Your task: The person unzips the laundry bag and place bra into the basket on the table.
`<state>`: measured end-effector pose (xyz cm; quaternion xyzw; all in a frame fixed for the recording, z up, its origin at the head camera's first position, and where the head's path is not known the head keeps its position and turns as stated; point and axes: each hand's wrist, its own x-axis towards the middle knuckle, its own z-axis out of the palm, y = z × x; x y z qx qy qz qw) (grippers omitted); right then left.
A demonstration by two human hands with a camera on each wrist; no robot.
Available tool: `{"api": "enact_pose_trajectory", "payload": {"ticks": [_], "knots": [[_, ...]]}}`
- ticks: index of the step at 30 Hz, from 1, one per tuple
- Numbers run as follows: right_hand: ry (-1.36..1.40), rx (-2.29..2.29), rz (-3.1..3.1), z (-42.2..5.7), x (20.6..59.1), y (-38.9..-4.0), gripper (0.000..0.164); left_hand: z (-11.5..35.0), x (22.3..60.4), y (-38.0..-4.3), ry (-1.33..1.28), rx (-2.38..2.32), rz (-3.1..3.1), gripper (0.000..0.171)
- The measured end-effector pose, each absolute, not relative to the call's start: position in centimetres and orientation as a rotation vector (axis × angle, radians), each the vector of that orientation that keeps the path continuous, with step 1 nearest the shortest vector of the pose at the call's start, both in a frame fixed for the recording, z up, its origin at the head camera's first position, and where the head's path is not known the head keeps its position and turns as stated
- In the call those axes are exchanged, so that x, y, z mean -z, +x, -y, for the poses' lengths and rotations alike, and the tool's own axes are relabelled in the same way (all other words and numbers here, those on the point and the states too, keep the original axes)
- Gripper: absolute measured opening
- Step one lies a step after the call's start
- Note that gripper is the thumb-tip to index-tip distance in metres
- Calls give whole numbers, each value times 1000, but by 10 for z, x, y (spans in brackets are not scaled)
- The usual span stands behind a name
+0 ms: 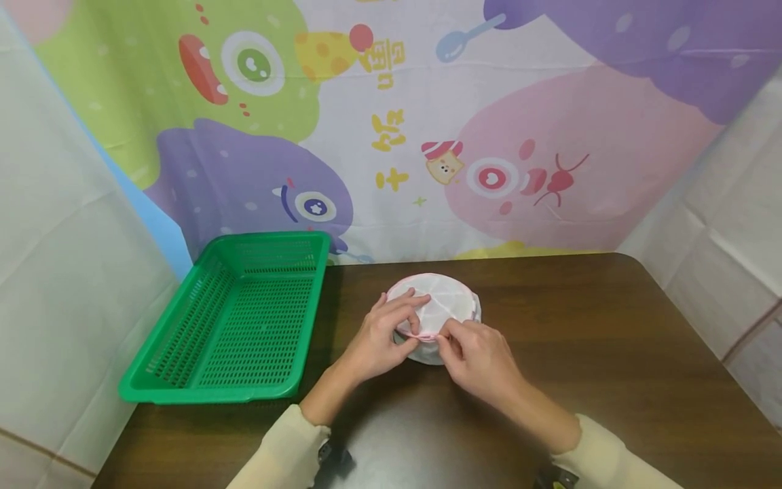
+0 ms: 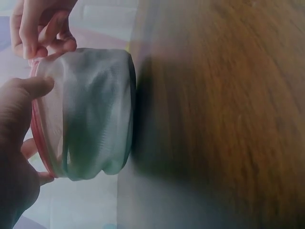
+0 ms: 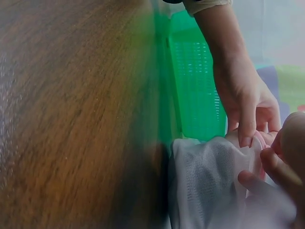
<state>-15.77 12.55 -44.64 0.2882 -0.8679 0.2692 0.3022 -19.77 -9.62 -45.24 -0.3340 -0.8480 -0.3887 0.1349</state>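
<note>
Your left hand (image 1: 387,331) and right hand (image 1: 481,350) both pinch the bag (image 1: 441,305), tabletop (image 1: 611,353) stretching right to its edge, basket (image 1: 313,312) blocking the left side.

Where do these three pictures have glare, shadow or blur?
Head view: mostly clear, with pale glare on the table toward the bottom middle; left wrist view: hazy, with a dark shadow on the table beside the pouch; right wrist view: a soft green smear beside the basket, and a pale, out-of-focus patch at bottom right.
</note>
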Motion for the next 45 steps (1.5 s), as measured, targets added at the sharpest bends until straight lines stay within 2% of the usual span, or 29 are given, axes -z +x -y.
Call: {"api": "enact_pose_trajectory", "payload": {"ticks": [17, 24, 45], "knots": [[778, -702, 2276, -122, 449, -156, 31, 95, 453, -196, -1019, 1138, 2435, 24], [771, -727, 2280, -126, 448, -157, 26, 98, 454, -198, -985, 1147, 2474, 24], [782, -722, 2287, -123, 448, -157, 29, 93, 451, -196, -1009, 1135, 2475, 23]]}}
